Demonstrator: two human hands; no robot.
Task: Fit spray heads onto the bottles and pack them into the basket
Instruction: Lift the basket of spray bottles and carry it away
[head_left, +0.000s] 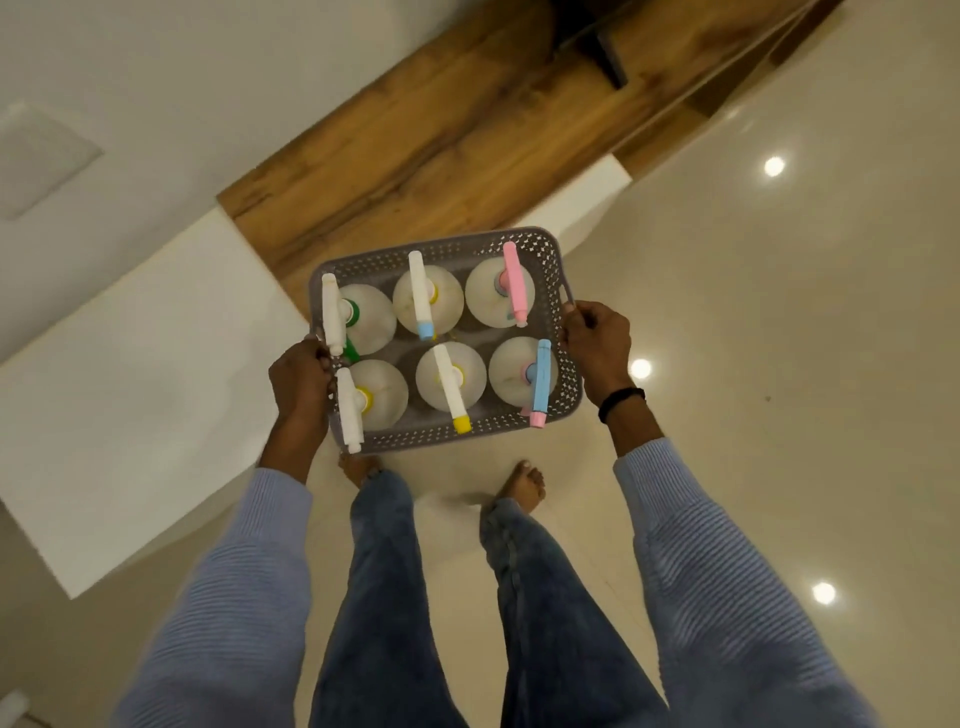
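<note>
Gripped at opposite rims by the curled fingers of the left hand (301, 382) and right hand (597, 343), the grey basket (415, 435) at mid-frame is being carried and is best being held level, so its six spray-headed bottles (375, 318) are not being toppled before the wooden counter (415, 171) at upper centre.

Shot from the head, wide-angled, facing forward and steeply down; sat close above the left hand (301, 384), right hand (597, 343) and basket (405, 439), floor (779, 364) farther below.

Warm, rather dim indoor light. Three round bright spots (774, 166) glare on the glossy floor (779, 312). The wide lens bends straight lines near the picture edges, and the sleeves (727, 571) look slightly soft.
</note>
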